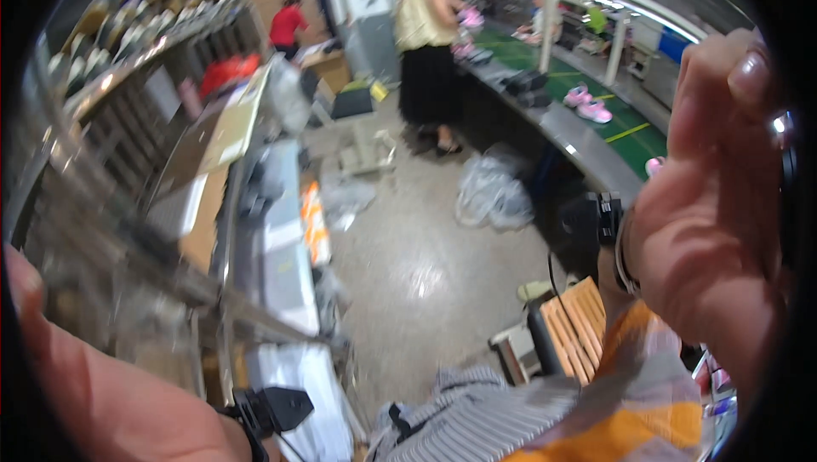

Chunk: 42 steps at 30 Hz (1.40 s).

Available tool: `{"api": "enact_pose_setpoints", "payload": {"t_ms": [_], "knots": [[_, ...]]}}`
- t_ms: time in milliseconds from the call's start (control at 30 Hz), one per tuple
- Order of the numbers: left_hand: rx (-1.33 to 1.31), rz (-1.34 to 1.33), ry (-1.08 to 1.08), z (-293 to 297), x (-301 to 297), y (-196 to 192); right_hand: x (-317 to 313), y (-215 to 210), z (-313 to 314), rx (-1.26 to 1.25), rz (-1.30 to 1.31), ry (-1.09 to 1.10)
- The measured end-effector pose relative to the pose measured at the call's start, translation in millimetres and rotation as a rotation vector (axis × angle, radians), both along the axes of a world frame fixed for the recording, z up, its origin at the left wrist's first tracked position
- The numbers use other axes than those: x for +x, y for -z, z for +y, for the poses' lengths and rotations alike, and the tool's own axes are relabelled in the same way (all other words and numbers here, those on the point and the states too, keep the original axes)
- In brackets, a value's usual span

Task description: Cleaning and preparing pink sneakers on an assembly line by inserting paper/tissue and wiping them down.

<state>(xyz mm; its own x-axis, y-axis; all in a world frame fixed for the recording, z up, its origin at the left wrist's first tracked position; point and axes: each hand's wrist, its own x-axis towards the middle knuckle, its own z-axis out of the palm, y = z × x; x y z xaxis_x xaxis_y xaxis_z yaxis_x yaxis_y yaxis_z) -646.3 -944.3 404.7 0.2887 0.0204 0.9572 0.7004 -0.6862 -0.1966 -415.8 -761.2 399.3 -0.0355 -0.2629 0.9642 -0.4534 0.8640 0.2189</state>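
My left hand (111, 394) is raised close to the camera at the lower left. Its fingers run out past the dark rim, so their pose is hidden. At the right edge, my right hand (711, 207) is held up close too, palm side partly showing. Its fingers bend inward at the top, and whatever they may hold cannot be made out. A black device on a strap (264, 411) sits on the left wrist. The right wrist bears a similar black device (591, 217) and a thin bracelet. Neither hand touches the shoes or shelves seen beyond.
A green conveyor (630, 132) carries pink shoes (587, 105) on the right. A person (430, 37) stands beside it; another in red (288, 26) is farther back. Plastic bags (495, 192) lie on the floor. A slatted wooden seat (572, 330) is near. Racks hold shoe forms (128, 32) at left.
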Motion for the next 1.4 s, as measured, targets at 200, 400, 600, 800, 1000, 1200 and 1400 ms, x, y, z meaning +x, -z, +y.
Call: {"api": "enact_pose_setpoints", "payload": {"t_ms": [200, 400, 600, 800, 1000, 1200, 1400], "knots": [[-0.029, 0.022, 0.402, 155.1, 41.1, 13.5, 63.3, -21.0, 59.0, 0.15, 0.036, 0.337], [-0.3, 0.018, 0.974, 269.4, 78.2, 39.6, 77.4, -26.8, 125.0, 0.16, -0.052, 0.599], [-0.378, -0.001, 1.082, 384.4, 52.3, 58.9, 90.9, 21.9, 231.3, -0.114, -0.176, 0.896], [-0.518, -0.022, 0.924, 483.1, 17.4, 87.1, 144.3, 175.8, 270.5, -1.127, -0.618, 1.247], [-1.385, 0.292, 0.745, 621.8, 96.3, 256.0, 162.3, 311.7, 178.7, -1.914, -0.934, 1.039], [-2.008, 0.584, 0.639, 640.1, 72.6, 357.6, 140.8, 337.6, 164.6, -2.142, -0.416, 0.928], [-2.352, 0.398, 0.099, 666.1, -66.8, 440.0, 124.2, 336.8, 153.5, -2.513, -0.47, 0.795]]}}
